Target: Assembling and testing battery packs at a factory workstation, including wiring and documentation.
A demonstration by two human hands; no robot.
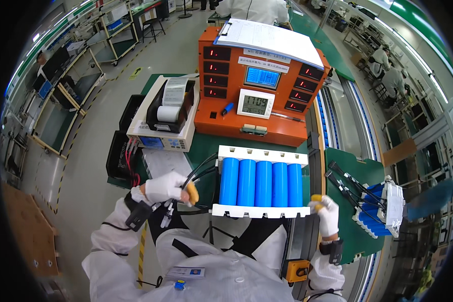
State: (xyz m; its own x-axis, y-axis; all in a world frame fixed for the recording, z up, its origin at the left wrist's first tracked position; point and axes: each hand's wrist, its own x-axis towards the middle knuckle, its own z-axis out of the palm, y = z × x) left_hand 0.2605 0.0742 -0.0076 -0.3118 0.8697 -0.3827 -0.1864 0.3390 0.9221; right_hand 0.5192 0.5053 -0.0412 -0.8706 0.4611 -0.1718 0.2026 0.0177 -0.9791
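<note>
A battery pack of several blue cylindrical cells [255, 183] lies before me, its cells set between two white plastic holders [261, 212]. Black cables [202, 167] run from its left end. My left hand [163, 188], in a white glove with yellow fingertips, is closed around these cables; connector ends [168, 213] hang below it. Just beyond the pack's right end is my right hand [328, 215], gloved the same way. Its fingers are curled in with nothing visible in them, and whether they touch the holder's corner is unclear.
An orange test box [221, 118] with red displays stands behind the pack, a clipboard [272, 40] on top. Left of it sits a white meter [158, 143] carrying a label printer [170, 108]. Another blue battery pack [380, 209] rests on a green board [337, 156] at right, beside the conveyor.
</note>
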